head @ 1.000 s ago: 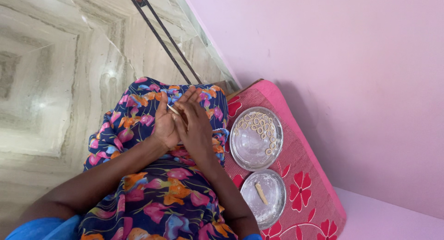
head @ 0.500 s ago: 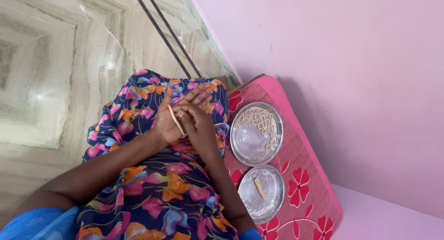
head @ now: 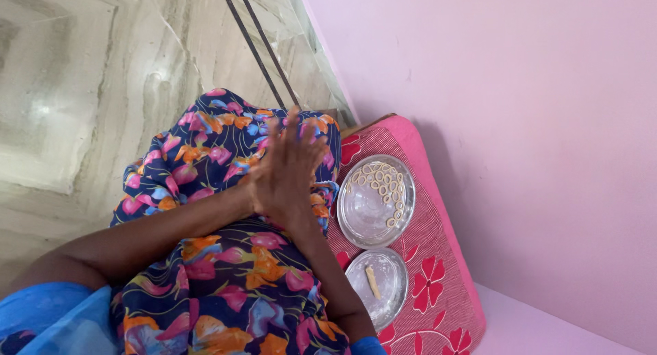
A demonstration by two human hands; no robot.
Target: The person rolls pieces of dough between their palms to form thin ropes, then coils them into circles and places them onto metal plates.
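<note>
My right hand (head: 289, 167) lies flat over my left hand (head: 255, 189), palm against palm, above my lap in a floral dress (head: 226, 280). The fingers point away from me and look blurred. The thin pale dough strip seen between the palms a moment ago is hidden between them now. To the right, a round steel plate (head: 363, 225) carries several small dough rings (head: 383, 184) along its far rim. A smaller steel plate (head: 393, 297) nearer to me has one short dough stick (head: 372, 282) on it.
Both plates rest on a red cushion with flower print (head: 438, 259) set against a pink wall (head: 513, 122). Marble floor (head: 82, 88) with two dark inlay lines (head: 256, 47) spreads to the left and beyond my knees.
My right hand has slid forward over the left palm and now covers the dough strip that was lying across it. The view has shifted slightly.
</note>
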